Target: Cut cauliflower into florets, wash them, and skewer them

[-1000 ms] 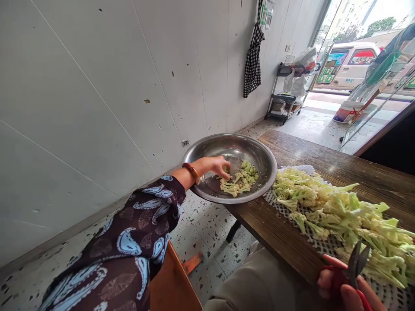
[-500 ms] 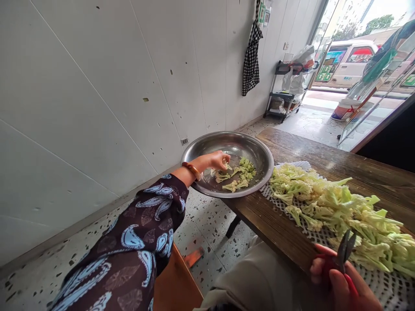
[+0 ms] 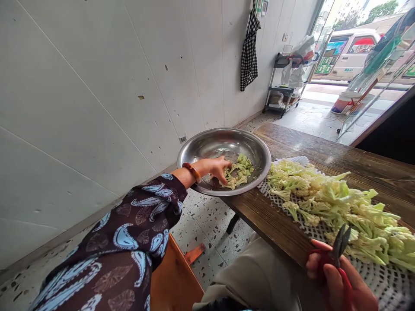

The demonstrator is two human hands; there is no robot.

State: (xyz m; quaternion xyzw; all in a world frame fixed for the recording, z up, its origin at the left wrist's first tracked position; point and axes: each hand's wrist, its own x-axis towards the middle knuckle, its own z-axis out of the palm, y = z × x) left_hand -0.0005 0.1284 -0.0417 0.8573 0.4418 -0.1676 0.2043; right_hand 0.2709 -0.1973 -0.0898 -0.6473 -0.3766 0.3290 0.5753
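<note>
My left hand (image 3: pixel 219 168) is inside a wide steel basin (image 3: pixel 207 147), its thumb and fingers spread over small cauliflower florets (image 3: pixel 244 167) at the bottom. Whether the fingertips touch them is hard to tell. A bracelet circles that wrist, below a dark paisley sleeve. At the lower right, my right hand (image 3: pixel 358 283) grips red-handled scissors (image 3: pixel 341 242), blades pointing up and slightly parted. Just beyond the blades lies a long heap of cut cauliflower (image 3: pixel 333 201) on white netting (image 3: pixel 394 283).
The basin overhangs the near left corner of a dark wooden table (image 3: pixel 275 224). An orange stool (image 3: pixel 175 276) stands below on the speckled floor. A white wall runs along the left, with a checked apron (image 3: pixel 249 56) hanging. A shelf cart (image 3: pixel 280 90) stands near the glass door.
My left hand has opened from a pinch on a floret and spread lower in the basin. The right hand still holds the scissors. The view has shifted slightly.
</note>
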